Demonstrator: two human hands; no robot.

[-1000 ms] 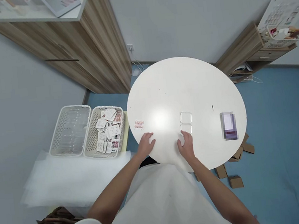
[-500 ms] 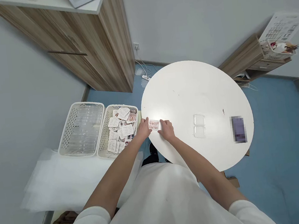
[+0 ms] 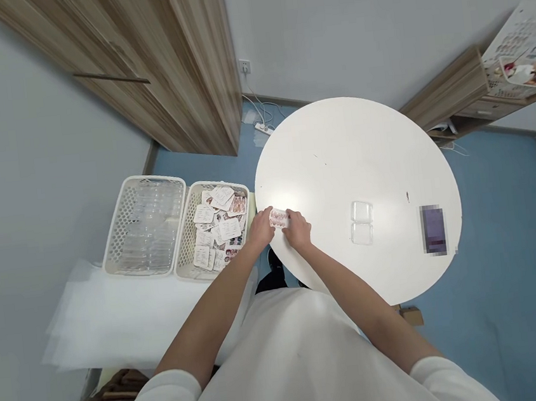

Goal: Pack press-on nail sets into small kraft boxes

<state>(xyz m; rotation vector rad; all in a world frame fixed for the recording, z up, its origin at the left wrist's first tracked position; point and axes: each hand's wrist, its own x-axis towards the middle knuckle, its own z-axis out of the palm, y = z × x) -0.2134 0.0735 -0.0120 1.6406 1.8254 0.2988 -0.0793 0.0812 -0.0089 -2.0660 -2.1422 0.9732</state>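
A small card of press-on nails [image 3: 278,218], with pinkish nails in rows, is held over the left edge of the round white table [image 3: 332,130]. My left hand [image 3: 260,229] has its fingers closed on the card's left end. On the right end, my right hand [image 3: 298,230] grips it between thumb and fingers. Farther right on the table lies an open, hinged clear plastic case [image 3: 361,222], nothing visible inside it. Left of the table, a white basket [image 3: 184,258] holds several nail cards, many with their printed white backs up.
Another white basket [image 3: 109,258], filled with clear plastic cases, stands farther left. White sheet material [image 3: 118,324] lies in front of the baskets. A blurred purple object [image 3: 434,229] rests at the table's right. A wooden cabinet [image 3: 188,81] and a power strip [image 3: 264,128] are behind.
The view has shifted slightly, so the table and case sit a little farther right in it. Both hands keep hold of the nail card, with the fingers slightly readjusted.
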